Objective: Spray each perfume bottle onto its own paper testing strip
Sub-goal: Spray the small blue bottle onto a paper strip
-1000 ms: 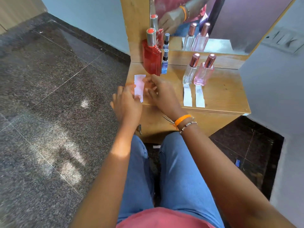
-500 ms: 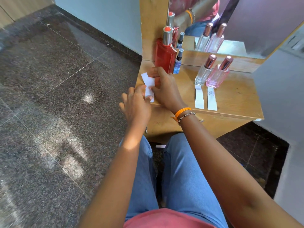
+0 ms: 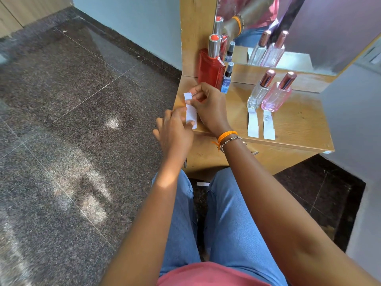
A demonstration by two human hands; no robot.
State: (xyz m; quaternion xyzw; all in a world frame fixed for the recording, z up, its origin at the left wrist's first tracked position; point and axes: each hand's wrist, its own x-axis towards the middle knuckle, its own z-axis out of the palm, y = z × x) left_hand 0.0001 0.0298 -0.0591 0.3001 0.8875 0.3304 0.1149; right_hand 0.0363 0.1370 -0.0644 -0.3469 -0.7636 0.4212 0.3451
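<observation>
Both hands pinch a white paper strip (image 3: 191, 112) over the left edge of the wooden table (image 3: 292, 124). My right hand (image 3: 210, 106) holds its upper end and my left hand (image 3: 175, 131) its lower end. Behind them stand a tall red perfume bottle (image 3: 211, 69) with a silver cap and a small blue spray bottle (image 3: 226, 79). To the right stand a clear bottle (image 3: 258, 93) and a pink bottle (image 3: 277, 96), both with copper caps. A white strip (image 3: 252, 125) lies in front of the clear bottle and another strip (image 3: 268, 126) in front of the pink one.
A mirror (image 3: 309, 27) in a wooden frame rises behind the bottles. A pale wall (image 3: 354, 120) closes the right side. Dark granite floor (image 3: 72, 120) spreads to the left. A scrap of paper (image 3: 203, 184) lies on the floor between my knees.
The strip's top end has bent over under my right fingers, which have risen toward the red bottle. My view has shifted left, so the table sits further right.
</observation>
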